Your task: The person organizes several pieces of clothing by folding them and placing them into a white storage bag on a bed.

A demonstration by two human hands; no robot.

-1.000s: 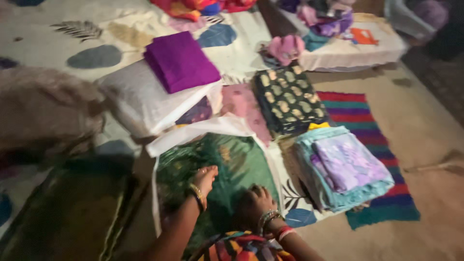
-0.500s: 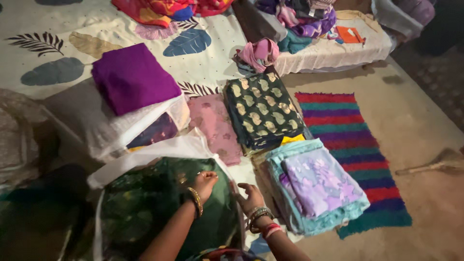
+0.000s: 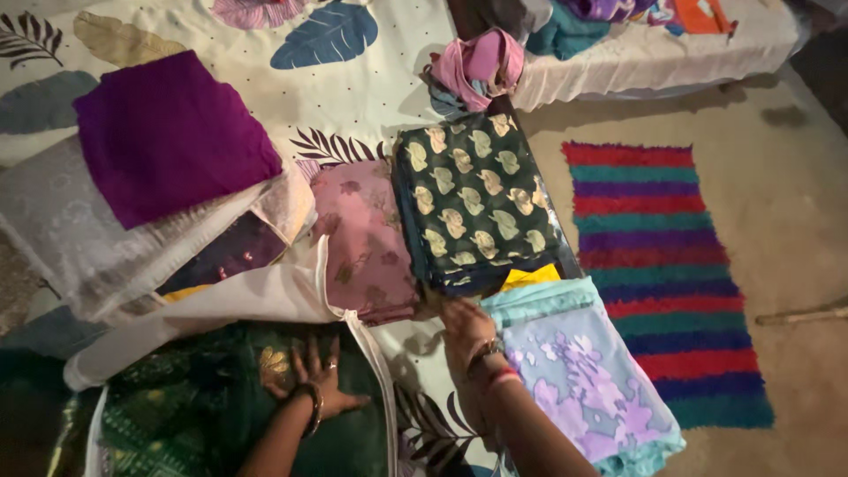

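Left hand point(image 3: 316, 375) flat, fingers spread; right hand point(image 3: 466, 324) reaching forward.

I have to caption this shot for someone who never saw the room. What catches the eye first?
The folded purple cloth at upper left and the dark green cloth with gold motifs at centre stand out. On the floor at right lies a striped rug. Below, the left hand lies flat on a green cloth, and the right hand reaches toward the patterned stack.

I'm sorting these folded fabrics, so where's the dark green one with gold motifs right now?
In the head view it lies centre, the dark green fabric with gold motifs, between the pink fabric and the striped rug, just beyond the right hand.
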